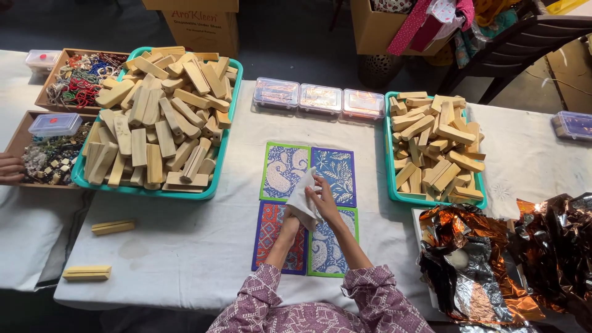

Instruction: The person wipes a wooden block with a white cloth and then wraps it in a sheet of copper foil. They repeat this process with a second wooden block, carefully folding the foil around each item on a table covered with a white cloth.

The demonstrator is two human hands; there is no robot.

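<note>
the counter (185, 246), draped in white cloth, carried a large teal tray (213, 185) heaped with wooden blocks (160, 117) on the left and a smaller teal tray (390, 154) of the same blocks on the right. crumpled copper foil (487, 259) lay at the right edge. four patterned cards (336, 169) lay in a square at the middle. above them the right hand (324, 200) had its fingers (319, 185) closed around a white cloth (300, 200), held over the cards' meeting corners. the left hand (288, 225) sat beneath the cloth, mostly hidden, so its grip could not be told. two loose blocks (113, 227) lay near the counter's left edge.
</note>
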